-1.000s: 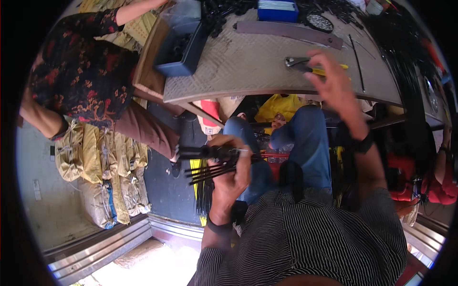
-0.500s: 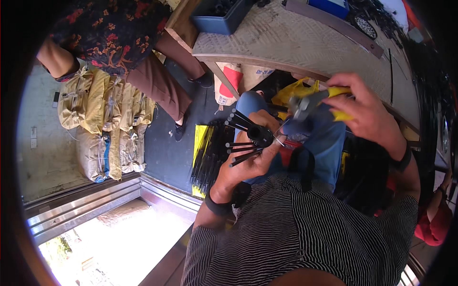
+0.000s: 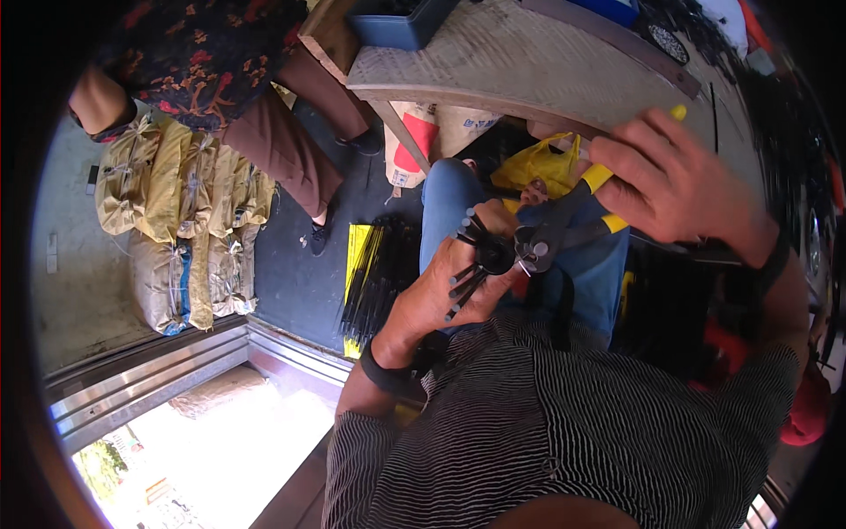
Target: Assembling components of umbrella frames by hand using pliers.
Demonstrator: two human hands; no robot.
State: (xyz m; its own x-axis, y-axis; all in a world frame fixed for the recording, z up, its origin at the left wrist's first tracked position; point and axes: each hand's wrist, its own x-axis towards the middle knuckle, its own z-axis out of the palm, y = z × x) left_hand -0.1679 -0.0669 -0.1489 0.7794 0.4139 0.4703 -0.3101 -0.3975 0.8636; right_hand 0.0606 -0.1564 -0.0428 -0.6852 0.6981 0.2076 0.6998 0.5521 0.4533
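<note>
My left hand (image 3: 441, 286) is wrapped round a bundle of black rods (image 3: 467, 286) with a round black tube end (image 3: 493, 256) in its middle. Several blunt rod ends stick out on the left of the tube. Yellow-handled pincers (image 3: 539, 245) are in my right hand (image 3: 674, 181), their handles spread and their grey head close beside the tube end. A thin shiny wire (image 3: 525, 264) shows at the jaws; whether they grip it I cannot tell. My right fingers are partly blurred.
A worktable (image 3: 441, 79) with a blue bin (image 3: 401, 26) stands ahead. Tied yellowish sacks (image 3: 198, 176) are stacked at the left, near a person in brown trousers (image 3: 282, 159). Black rod bundles (image 3: 379, 278) lie on the floor, and a yellow bag (image 3: 538, 163) is beyond my knees.
The pincers have come down and left to the tube end in my left hand, with their head now beside the wire. The rod bundle has tilted slightly.
</note>
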